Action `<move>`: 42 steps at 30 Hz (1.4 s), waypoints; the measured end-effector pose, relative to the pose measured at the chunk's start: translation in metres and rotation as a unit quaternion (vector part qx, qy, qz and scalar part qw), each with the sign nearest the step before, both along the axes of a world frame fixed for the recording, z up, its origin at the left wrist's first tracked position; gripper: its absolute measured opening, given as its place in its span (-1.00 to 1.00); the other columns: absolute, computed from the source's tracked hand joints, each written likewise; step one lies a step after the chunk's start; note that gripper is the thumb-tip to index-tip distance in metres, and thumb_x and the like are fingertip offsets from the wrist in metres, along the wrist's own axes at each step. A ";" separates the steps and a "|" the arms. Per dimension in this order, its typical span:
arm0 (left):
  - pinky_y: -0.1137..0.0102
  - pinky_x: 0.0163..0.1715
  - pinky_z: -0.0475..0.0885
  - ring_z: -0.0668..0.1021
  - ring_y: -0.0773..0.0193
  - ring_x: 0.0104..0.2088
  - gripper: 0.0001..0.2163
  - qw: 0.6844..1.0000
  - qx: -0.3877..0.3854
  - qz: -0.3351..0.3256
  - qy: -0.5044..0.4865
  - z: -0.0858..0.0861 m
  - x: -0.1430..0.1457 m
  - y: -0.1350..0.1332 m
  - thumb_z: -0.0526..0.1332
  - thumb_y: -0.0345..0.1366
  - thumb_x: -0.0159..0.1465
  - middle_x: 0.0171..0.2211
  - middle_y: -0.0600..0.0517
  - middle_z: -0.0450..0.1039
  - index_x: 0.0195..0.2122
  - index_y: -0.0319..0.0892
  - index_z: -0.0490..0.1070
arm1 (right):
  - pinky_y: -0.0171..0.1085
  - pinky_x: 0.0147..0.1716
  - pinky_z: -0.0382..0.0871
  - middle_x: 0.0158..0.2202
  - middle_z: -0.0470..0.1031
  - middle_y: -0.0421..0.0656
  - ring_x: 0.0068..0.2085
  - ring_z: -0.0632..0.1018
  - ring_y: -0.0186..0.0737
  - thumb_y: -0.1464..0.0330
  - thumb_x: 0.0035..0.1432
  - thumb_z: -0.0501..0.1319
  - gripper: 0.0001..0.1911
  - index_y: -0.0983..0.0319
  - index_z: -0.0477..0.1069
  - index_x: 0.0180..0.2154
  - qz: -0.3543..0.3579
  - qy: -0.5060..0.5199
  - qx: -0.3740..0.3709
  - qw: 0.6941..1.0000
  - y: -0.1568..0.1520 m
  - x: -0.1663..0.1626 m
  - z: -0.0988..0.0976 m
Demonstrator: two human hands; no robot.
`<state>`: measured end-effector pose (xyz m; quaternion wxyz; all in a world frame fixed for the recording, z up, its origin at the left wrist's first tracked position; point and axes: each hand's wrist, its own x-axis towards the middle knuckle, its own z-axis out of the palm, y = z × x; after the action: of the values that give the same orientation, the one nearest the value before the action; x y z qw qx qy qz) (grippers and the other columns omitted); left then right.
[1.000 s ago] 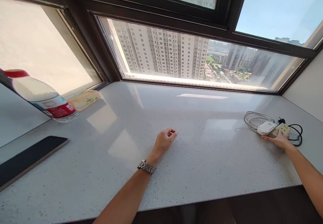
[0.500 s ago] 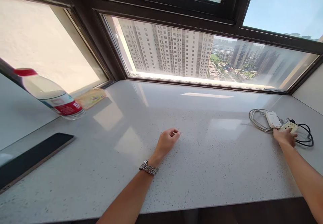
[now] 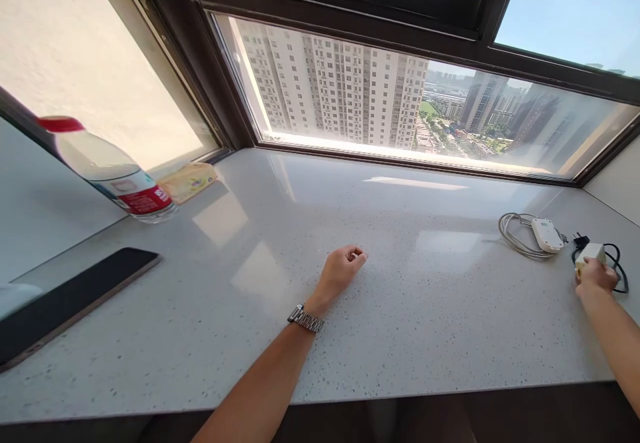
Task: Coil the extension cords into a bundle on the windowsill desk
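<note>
Speckled grey stone worktop (image 3: 410,310) runs under the window, w/ the person's two hands well apart on it. Right hand (image 3: 595,278) sits at approx 3 o'clock, fingers wrapped round a small white plug block (image 3: 590,252); a black cord (image 3: 616,271) loops out behind it. Just beside, toward 2 o'clock, a white adapter (image 3: 546,234) rests on a coiled grey cable (image 3: 515,236), not touching the hand. Left hand (image 3: 344,270) is at centre, curled into a loose fist, knuckles on the stone, holding nothing; metal watch (image 3: 305,318) on the wrist. Step looks like the grasp on the plug block, grip seemingly made. Next move prob. calls for lifting it w/o snagging the black cord or dragging the adapter. Bottle (image 3: 107,171) stands at 10 o'clock, dark phone (image 3: 75,300) at 9.
</note>
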<state>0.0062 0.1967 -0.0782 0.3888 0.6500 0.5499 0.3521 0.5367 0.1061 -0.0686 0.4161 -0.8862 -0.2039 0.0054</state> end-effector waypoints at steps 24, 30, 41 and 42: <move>0.43 -0.56 0.39 0.60 0.14 -0.37 -0.22 0.955 -0.204 -0.200 -0.078 0.027 0.021 0.004 0.42 0.01 -0.12 -0.10 -0.23 0.54 0.12 -0.23 0.34 | -0.08 0.08 0.26 0.21 0.30 -0.05 0.15 0.37 0.08 0.52 -0.30 0.14 -0.33 0.12 0.49 -0.03 0.742 0.159 -0.174 0.627 -0.098 -0.264 0.025; 0.48 -0.72 0.06 0.24 0.45 -0.75 -0.75 0.937 -0.155 -0.313 -0.030 0.037 0.087 0.001 0.41 -0.17 -0.13 -0.76 0.16 0.26 -0.53 -0.24 0.48 | -0.08 0.13 0.20 0.20 0.31 -0.04 0.14 0.38 0.04 0.51 -0.29 0.15 -0.33 0.17 0.44 -0.01 0.748 0.119 -0.150 0.635 -0.085 -0.263 0.026; 0.58 -0.67 0.18 0.06 0.51 -0.73 -0.77 0.769 -0.177 0.038 -0.613 0.059 0.032 0.059 0.05 -0.34 0.30 -0.73 0.26 -0.12 -0.53 -0.17 0.16 | -0.09 0.09 0.29 0.12 0.40 0.06 0.13 0.40 0.09 0.31 -0.15 0.12 -0.27 0.31 0.31 0.14 0.528 -0.026 -0.131 0.839 -0.055 -0.124 0.011; 0.58 -0.68 0.18 0.07 0.51 -0.74 -0.75 0.746 -0.186 0.065 -0.636 0.056 0.029 0.061 0.02 -0.34 0.34 -0.73 0.26 -0.11 -0.52 -0.18 0.17 | -0.09 0.07 0.30 0.12 0.40 0.06 0.13 0.41 0.09 0.29 -0.15 0.11 -0.27 0.31 0.31 0.14 0.514 -0.035 -0.141 0.846 -0.057 -0.112 0.008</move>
<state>0.0356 0.2573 -0.0222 0.7378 0.1534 0.2705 0.5992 0.4249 0.0491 -0.0608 0.2168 -0.7035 -0.6414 0.2160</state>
